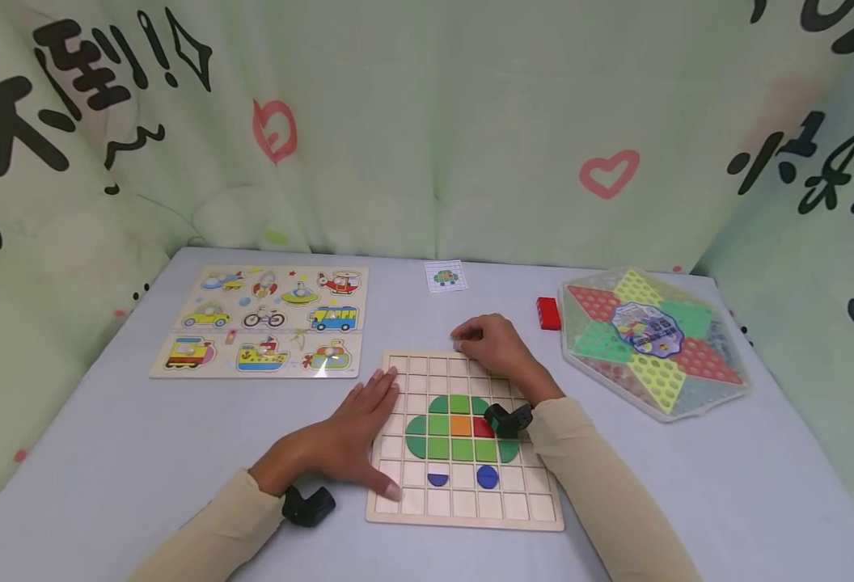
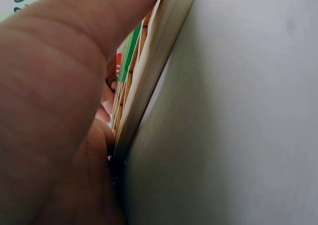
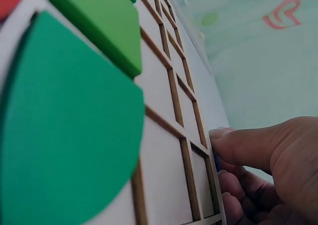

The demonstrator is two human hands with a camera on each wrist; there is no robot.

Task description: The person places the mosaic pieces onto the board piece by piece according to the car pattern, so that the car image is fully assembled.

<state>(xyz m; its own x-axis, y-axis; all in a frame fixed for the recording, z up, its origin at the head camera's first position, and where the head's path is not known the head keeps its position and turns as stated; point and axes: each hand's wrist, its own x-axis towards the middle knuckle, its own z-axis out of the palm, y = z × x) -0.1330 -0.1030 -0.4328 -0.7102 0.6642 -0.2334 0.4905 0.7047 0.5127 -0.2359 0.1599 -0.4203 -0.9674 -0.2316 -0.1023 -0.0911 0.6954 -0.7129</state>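
Note:
A wooden grid board (image 1: 463, 523) lies on the table, with green pieces (image 1: 438, 447), an orange square (image 1: 460, 425) and a red piece (image 1: 481, 428) set in its cells. Lower down are a blue half circle (image 1: 437, 480) and a blue circle (image 1: 488, 478). My left hand (image 1: 343, 440) rests along the board's left side, fingers spread and thumb on the near left corner. Beyond the far edge, my right hand (image 1: 496, 347) pinches a small blue piece (image 3: 217, 163); its shape is mostly hidden by the fingers.
A vehicle picture puzzle (image 1: 267, 323) lies at the back left. Behind the board is a small pattern card (image 1: 446, 276). To the right are a red box (image 1: 548, 314) and a hexagonal game board (image 1: 653, 343) in clear plastic. A printed curtain (image 1: 434, 137) closes off the back.

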